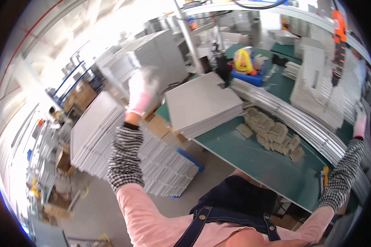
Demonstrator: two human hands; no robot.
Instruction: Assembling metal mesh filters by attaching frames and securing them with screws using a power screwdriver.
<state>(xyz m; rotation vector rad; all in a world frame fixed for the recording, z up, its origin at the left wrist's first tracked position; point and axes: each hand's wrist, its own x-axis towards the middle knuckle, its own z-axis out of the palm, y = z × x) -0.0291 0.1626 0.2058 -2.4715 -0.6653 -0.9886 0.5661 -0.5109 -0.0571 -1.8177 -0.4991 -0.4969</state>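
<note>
Left hand [142, 90] up in air, in white glove with pink cuff, near big pile of flat grey boards [95, 127]. Blurry there; cannot tell if fingers spread or pressed together. Right hand [360, 117], gloved too, far out at right, near bumpy white sheets [347, 92]. Cannot tell how its fingers stand. Stack of grey panels [206, 101] on green surface [222, 142], between hands. Small tan pieces [268, 129] heaped beside long white strips [292, 110].
</note>
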